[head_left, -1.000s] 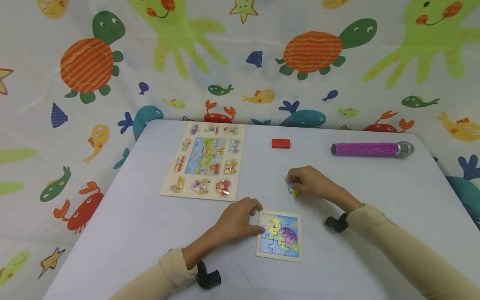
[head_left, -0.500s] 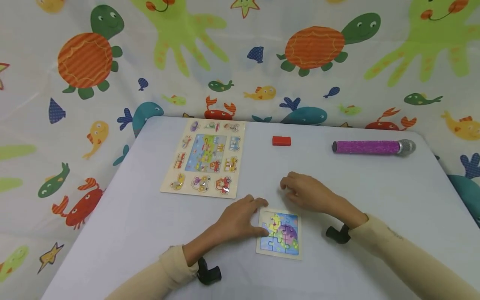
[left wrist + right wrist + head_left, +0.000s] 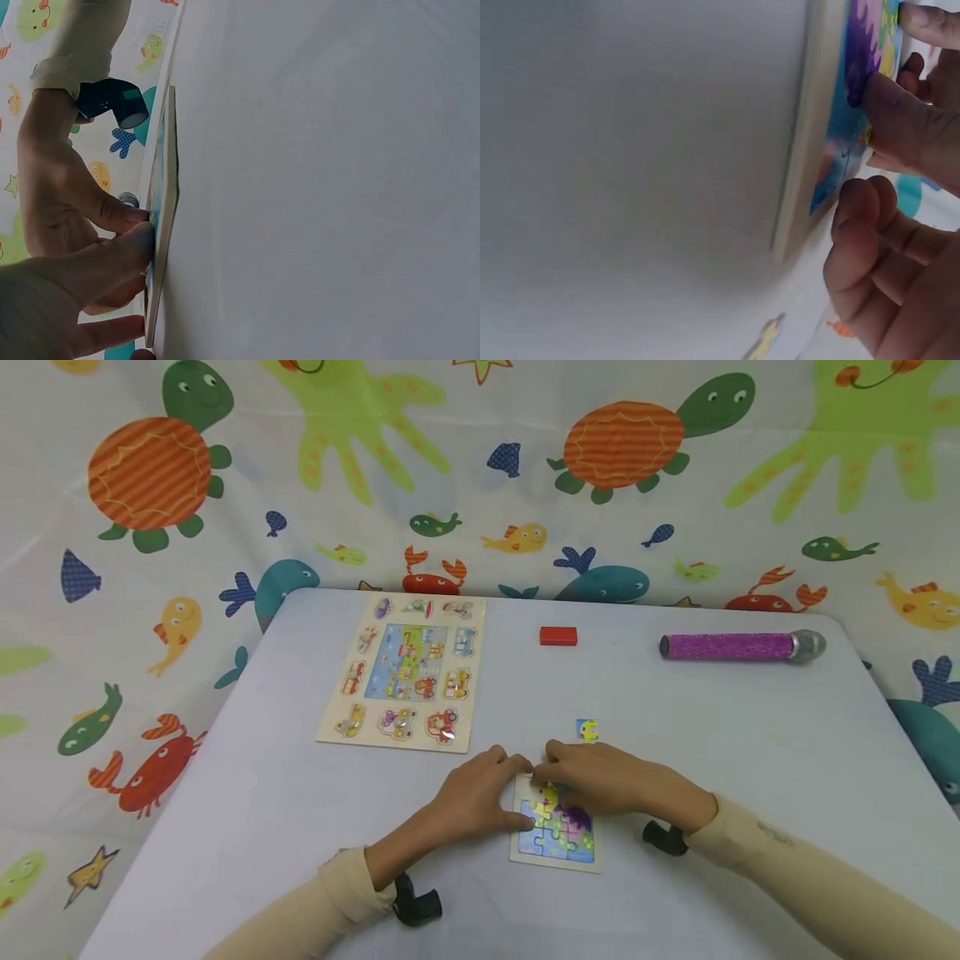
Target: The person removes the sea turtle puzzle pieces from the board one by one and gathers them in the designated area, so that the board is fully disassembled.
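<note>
A small square jigsaw puzzle [image 3: 558,852] in a pale wooden frame lies on the table, with a yellow, purple and blue picture. My left hand [image 3: 480,802] steadies its left side, thumb on the picture and forefinger at the upper left corner. Over the puzzle's upper part is my right hand [image 3: 615,781], its thumb on the picture in the right wrist view and its other fingers bent by the frame's edge. I cannot tell whether it pinches a piece. One loose yellow and blue puzzle piece [image 3: 587,729] lies just beyond the right hand.
A larger wooden peg puzzle board [image 3: 397,672] with vehicle pieces lies at the back left. A red block [image 3: 558,636] and a purple microphone [image 3: 738,647] lie toward the back of the white table [image 3: 712,710]. Behind hangs a cloth [image 3: 450,443] printed with sea animals.
My right hand has left the loose piece, now uncovered on the table, and moved toward me and left onto the puzzle's upper part. My left hand stays at the puzzle's left side.
</note>
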A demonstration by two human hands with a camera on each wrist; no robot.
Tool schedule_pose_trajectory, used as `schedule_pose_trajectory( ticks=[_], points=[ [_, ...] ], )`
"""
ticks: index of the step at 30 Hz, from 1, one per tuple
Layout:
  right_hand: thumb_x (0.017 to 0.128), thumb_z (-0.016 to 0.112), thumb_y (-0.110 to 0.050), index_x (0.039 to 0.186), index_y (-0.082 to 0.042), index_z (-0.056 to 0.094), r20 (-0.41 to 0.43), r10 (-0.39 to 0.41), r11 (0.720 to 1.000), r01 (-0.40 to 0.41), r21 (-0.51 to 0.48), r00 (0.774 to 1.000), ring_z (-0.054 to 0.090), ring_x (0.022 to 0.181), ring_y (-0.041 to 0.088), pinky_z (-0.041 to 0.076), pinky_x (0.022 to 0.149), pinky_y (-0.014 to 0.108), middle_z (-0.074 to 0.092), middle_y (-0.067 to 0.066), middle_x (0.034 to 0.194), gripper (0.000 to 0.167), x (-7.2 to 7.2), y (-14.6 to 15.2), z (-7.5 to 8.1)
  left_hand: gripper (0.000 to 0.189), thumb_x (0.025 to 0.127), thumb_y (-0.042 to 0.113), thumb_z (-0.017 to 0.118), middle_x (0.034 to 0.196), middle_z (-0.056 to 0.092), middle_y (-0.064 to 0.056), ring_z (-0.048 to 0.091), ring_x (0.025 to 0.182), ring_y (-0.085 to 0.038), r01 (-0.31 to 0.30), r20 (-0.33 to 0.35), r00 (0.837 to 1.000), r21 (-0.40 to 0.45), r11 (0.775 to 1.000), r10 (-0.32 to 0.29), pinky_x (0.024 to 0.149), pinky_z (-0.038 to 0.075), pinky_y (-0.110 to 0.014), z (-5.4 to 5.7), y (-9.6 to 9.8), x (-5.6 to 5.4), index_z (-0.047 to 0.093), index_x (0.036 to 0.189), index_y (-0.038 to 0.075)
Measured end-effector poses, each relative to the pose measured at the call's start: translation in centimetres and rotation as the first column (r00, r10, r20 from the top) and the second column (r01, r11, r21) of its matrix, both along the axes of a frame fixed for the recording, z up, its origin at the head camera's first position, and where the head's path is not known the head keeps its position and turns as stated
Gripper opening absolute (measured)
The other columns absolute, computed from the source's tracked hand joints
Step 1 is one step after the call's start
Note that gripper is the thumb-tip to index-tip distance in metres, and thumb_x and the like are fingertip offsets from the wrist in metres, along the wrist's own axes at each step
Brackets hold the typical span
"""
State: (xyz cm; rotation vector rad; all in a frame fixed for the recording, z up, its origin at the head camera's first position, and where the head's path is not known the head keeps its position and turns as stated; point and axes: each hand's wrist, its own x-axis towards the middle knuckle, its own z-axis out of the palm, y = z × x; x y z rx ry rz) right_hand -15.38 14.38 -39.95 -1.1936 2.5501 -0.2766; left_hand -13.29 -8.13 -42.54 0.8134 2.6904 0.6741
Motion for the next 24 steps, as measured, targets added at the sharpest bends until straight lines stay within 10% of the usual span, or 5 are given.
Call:
schedule_pose_trajectory(
  ticks=[13,24],
  points=[
    [0.086,0.082,-0.014,0.125,-0.023,0.065,0.063,-0.012,0.992,0.004,0.130,0.998,0.049,0.086,0.012,0.047,0.074,0.027,0.051,-0.006,0.099,0.043,-0.9,-1.4,0.5,0.075,0.077,0.044,0.089,0.100,0.053,0.001,0.046,0.081,-0.013,-0.010,0.001,1.000,-0.018,1.000,0.010,0.067,0.041,-0.026,0.0,0.0,-0.1,0.061,0.137,0.010],
    [0.094,0.069,-0.001,0.121,-0.009,0.069,0.116,-0.124,0.973,0.143,-0.179,0.985,0.060,0.088,0.010,0.054,0.082,0.030,0.070,-0.003,0.104,0.028,0.9,-0.3,-0.6,0.069,0.076,0.042,0.091,0.101,0.055,0.001,0.048,0.082,-0.012,-0.012,0.008,1.000,0.020,1.000,0.012,0.068,0.042,-0.027,-0.1,0.0,-0.1,0.064,0.133,0.014]
  ],
)
